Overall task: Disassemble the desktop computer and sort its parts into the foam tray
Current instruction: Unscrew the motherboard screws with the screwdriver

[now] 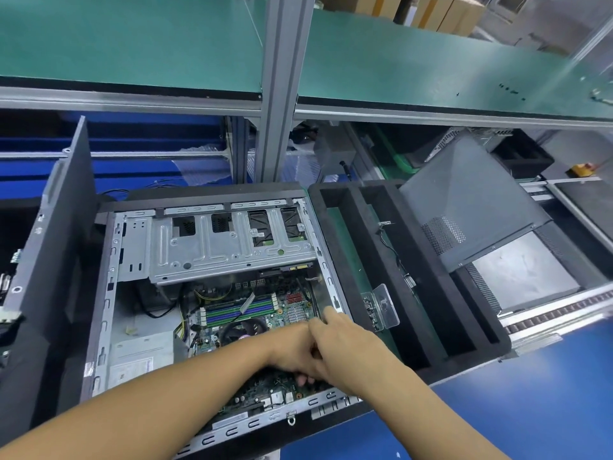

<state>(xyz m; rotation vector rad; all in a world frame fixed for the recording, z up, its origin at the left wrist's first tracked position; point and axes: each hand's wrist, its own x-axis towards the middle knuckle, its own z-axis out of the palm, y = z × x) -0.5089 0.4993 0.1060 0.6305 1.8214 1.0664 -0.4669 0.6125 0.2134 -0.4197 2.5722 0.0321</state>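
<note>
Nearest to us, the person's left hand point(292, 353) and right hand point(348, 346) are together, low inside the open grey metal desktop computer case point(106, 293), which lies on its side. The right hand lies partly over the left one. The left fingertips point(302, 380) curl down onto the green motherboard point(265, 313), but we cannot tell if either hand grips something there.

Behind the hands, the motherboard is in its place, and the pale power supply box point(142, 353) sits at the left of it. Further back, the silver metal drive cage point(215, 247) is not yet removed.

Just beside the case, on the right, stands the black foam tray point(477, 330). One long compartment holds a small circuit board with a clear plastic bracket point(381, 307); the next holds a thin black cable point(394, 250). The grey perforated side panel point(464, 200) leans over the far right part of the tray.

We judge that the task is at an early stage: the cover and a few small parts are out, the big parts are left.
</note>
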